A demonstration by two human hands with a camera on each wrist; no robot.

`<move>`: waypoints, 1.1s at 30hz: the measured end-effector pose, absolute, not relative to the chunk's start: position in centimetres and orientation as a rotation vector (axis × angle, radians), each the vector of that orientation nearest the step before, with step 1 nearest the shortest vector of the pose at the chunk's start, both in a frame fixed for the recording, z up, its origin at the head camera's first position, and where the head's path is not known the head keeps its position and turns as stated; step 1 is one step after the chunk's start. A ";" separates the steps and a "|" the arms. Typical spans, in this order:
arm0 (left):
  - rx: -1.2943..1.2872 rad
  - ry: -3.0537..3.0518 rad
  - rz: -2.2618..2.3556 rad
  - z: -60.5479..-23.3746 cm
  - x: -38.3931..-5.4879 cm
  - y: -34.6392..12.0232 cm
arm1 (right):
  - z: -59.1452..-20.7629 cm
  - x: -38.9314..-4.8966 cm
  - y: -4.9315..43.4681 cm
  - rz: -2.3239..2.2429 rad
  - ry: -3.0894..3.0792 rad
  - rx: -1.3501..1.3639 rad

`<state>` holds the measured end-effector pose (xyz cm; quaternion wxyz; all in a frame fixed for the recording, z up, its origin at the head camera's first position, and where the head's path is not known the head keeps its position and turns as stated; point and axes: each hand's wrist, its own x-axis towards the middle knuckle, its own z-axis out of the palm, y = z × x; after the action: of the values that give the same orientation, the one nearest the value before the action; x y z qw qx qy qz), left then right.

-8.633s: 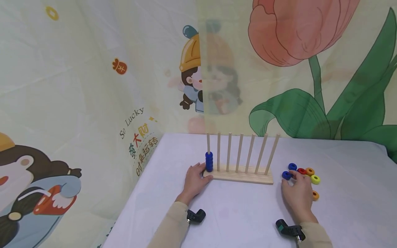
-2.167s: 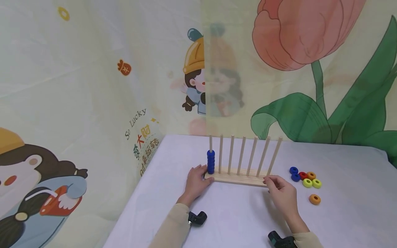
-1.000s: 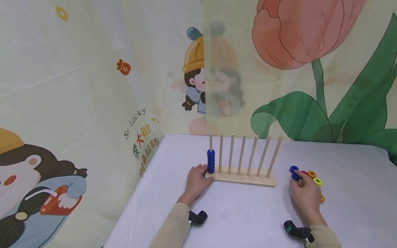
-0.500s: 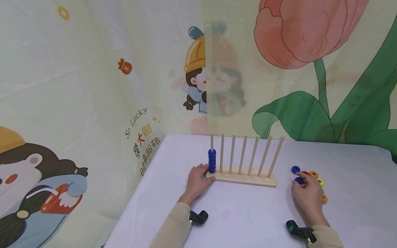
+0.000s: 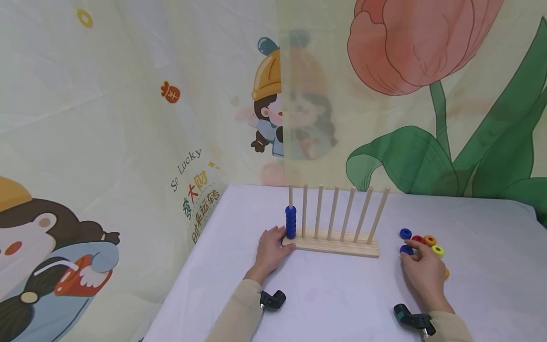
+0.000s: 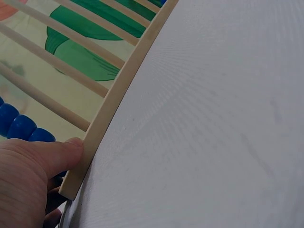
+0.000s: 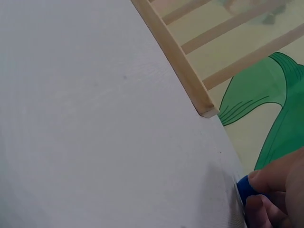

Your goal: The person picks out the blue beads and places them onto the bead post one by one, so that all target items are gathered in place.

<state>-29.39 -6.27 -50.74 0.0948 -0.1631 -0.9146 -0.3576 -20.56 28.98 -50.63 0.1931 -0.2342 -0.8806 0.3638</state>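
Observation:
A wooden peg rack (image 5: 333,245) with a row of upright pegs stands on the white-covered table. Blue beads (image 5: 291,222) are stacked on its leftmost peg. My left hand (image 5: 270,251) grips the base's left end; in the left wrist view the thumb (image 6: 66,154) lies on the front edge, other fingers partly hidden behind. To the right of the rack, my right hand (image 5: 425,273) pinches a loose blue bead (image 5: 407,250) between thumb and fingers, low at the tabletop. The right wrist view shows this blue bead (image 7: 245,188) at the fingertips.
Around the right hand lie another blue bead (image 5: 405,233), a red bead (image 5: 418,239), an orange bead (image 5: 429,240) and a yellow bead (image 5: 437,251). A second orange bead (image 5: 447,273) is mostly hidden by the hand. A printed curtain (image 5: 316,95) hangs behind the table.
My right hand has gone from the rack's right end back to the beads and drawn one blue bead away from the red one. The blue stack is taller than at first. Left hand unchanged.

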 end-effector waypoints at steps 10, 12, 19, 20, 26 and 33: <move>-0.479 -2.702 -1.077 -51.1 -29.5 -6.4 | -50.8 -20.6 28.8 0.997 -2.583 -0.552; -0.475 -2.705 -1.076 -51.1 -29.5 -6.4 | -50.8 -20.6 28.7 0.975 -2.600 -0.535; -0.472 -2.703 -1.088 -50.9 -29.3 -6.5 | -50.7 -20.6 28.3 0.953 -2.623 -0.510; -0.472 -2.701 -1.088 -50.9 -29.3 -6.5 | -50.7 -20.6 28.3 0.963 -2.621 -0.517; -0.474 -2.705 -1.084 -50.9 -29.3 -6.4 | -49.8 -20.2 27.4 1.090 -2.633 -0.502; -0.478 -2.701 -1.091 -50.8 -29.2 -6.5 | -47.6 -19.8 25.5 1.246 -2.754 -0.262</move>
<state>-29.24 -6.52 -50.76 0.0948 -0.1613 -0.9109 -0.3678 -19.81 25.45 -47.58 0.0538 -0.0863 -0.9063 0.4102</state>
